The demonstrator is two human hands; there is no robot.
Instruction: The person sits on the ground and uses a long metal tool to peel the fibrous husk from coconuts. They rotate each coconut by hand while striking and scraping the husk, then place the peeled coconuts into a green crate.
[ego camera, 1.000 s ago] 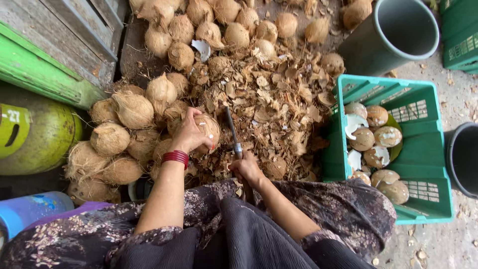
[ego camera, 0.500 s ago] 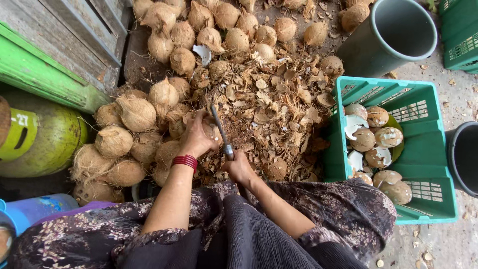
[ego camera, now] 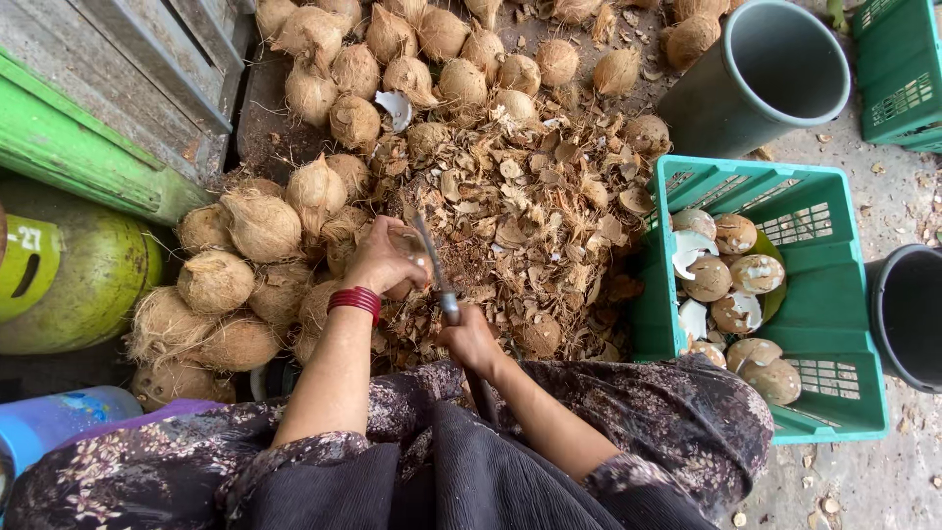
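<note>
Left hand (ego camera: 378, 257) clasping coconut (ego camera: 410, 263), right hand (ego camera: 469, 339) gripping knife (ego camera: 435, 267); husk pile (ego camera: 530, 211) ahead, green crate (ego camera: 760, 294) right of right hand.

Two hands in view: left hand (ego camera: 378, 260) on one coconut (ego camera: 410, 257), right hand (ego camera: 471, 339) gripping one knife (ego camera: 437, 275). Containers: two green crates, one near (ego camera: 844, 393) and one at the top right corner (ego camera: 898, 69); two dark buckets, one upper (ego camera: 756, 79) and one at the right edge (ego camera: 908, 314); one green gas cylinder (ego camera: 74, 270). Peeled coconuts (ego camera: 736, 275) in the near crate: about ten; unpeeled husked coconuts (ego camera: 260, 226) on the ground: roughly thirty, exact count not possible; husk chips uncountable.
</note>
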